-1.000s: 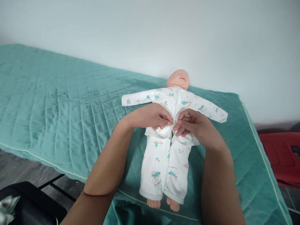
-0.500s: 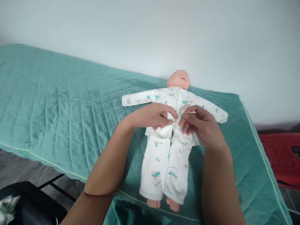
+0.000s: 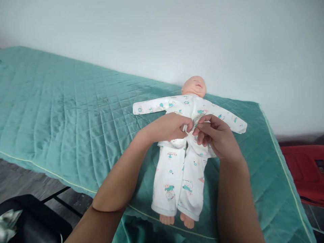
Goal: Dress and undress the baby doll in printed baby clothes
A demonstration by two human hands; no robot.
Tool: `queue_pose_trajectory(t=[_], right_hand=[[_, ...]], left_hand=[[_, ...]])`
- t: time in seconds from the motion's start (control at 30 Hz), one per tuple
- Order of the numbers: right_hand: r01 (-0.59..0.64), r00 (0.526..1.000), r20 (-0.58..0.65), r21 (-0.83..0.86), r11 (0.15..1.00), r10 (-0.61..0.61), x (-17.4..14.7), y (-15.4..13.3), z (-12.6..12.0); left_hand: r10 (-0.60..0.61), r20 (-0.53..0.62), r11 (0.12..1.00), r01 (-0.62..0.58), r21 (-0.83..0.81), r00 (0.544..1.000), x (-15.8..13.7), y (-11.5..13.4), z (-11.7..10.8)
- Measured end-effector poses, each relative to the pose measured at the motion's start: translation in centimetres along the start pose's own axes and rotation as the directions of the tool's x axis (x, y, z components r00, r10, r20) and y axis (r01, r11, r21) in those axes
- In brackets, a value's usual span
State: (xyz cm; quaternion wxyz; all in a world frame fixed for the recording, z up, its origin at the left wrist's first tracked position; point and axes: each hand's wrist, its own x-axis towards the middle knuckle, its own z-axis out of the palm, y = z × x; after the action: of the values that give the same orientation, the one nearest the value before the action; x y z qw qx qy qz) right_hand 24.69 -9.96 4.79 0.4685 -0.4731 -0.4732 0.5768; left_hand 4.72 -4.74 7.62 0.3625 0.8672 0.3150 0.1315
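A baby doll (image 3: 194,87) lies on its back, dressed in a white printed shirt (image 3: 186,104) and matching trousers (image 3: 169,179). Its arms stretch out sideways and its bare feet point toward me. Over the shirt's front opening, at the belly, both my hands meet. The fingers of my left hand (image 3: 174,126) are curled and pinch the shirt's front edge. Opposite it, my right hand (image 3: 215,133) pinches the other front edge between thumb and forefinger. My fingertips hide the button there.
Green quilted cover (image 3: 76,108) spreads beneath the doll, with a white wall (image 3: 152,37) behind. A black case (image 3: 32,216) stands at the lower left beside a dark metal leg. Something red (image 3: 301,168) sits past the right edge.
My left thumb and forefinger have bent and drawn closer to the right hand, covering the button that showed before. The right hand stays nearly still. The view has shifted slightly.
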Motion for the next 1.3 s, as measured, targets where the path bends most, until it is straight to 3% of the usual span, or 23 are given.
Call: queue_pose_trajectory(t=[0.43,0.63,0.7,0.77,0.83,0.9,0.97,1.07,1.2,1.3], right_hand=[[-0.001,1.000,0.007,0.010,1.000,0.001,0.1,0.0,0.1],[0.012,1.000,0.011,0.047,0.999,-0.013,0.0,0.0,-0.3],[0.074,0.997,-0.033,0.081,0.994,-0.072,0.2,0.2,-0.3],[0.233,0.962,-0.175,0.116,0.966,-0.211,0.5,0.5,-0.2],[0.416,0.860,-0.358,0.079,0.906,-0.364,0.9,0.9,0.1],[0.494,0.766,-0.451,-0.043,0.868,-0.458,1.3,1.5,0.4],[0.478,0.732,-0.449,-0.198,0.856,-0.513,1.6,2.1,0.6],[0.398,0.763,-0.348,-0.410,0.820,-0.545,2.1,2.8,0.6],[0.352,0.823,-0.175,-0.591,0.726,-0.541,3.2,3.0,-0.1],[0.373,0.836,-0.059,-0.666,0.645,-0.545,4.4,2.9,-0.9]], left_hand=[[-0.057,-0.051,0.998,0.059,0.028,0.997,0.3,0.2,0.7],[-0.082,-0.015,0.969,0.076,-0.234,0.996,-0.1,-0.1,0.2],[-0.080,-0.124,0.957,0.041,-0.288,0.989,0.0,-0.4,0.4],[-0.057,-0.382,0.962,-0.052,-0.268,0.922,0.4,-0.9,0.9],[0.015,-0.607,0.978,-0.139,-0.158,0.795,1.1,-1.6,1.5],[0.126,-0.667,0.983,-0.185,-0.019,0.735,2.0,-2.3,2.2],[0.220,-0.621,0.974,-0.208,0.092,0.752,2.8,-3.1,2.7],[0.280,-0.512,0.959,-0.213,0.186,0.812,3.7,-4.0,3.1],[0.252,-0.441,0.961,-0.170,0.219,0.861,4.3,-4.7,3.0],[0.195,-0.451,0.973,-0.114,0.201,0.871,4.5,-4.9,2.9]])
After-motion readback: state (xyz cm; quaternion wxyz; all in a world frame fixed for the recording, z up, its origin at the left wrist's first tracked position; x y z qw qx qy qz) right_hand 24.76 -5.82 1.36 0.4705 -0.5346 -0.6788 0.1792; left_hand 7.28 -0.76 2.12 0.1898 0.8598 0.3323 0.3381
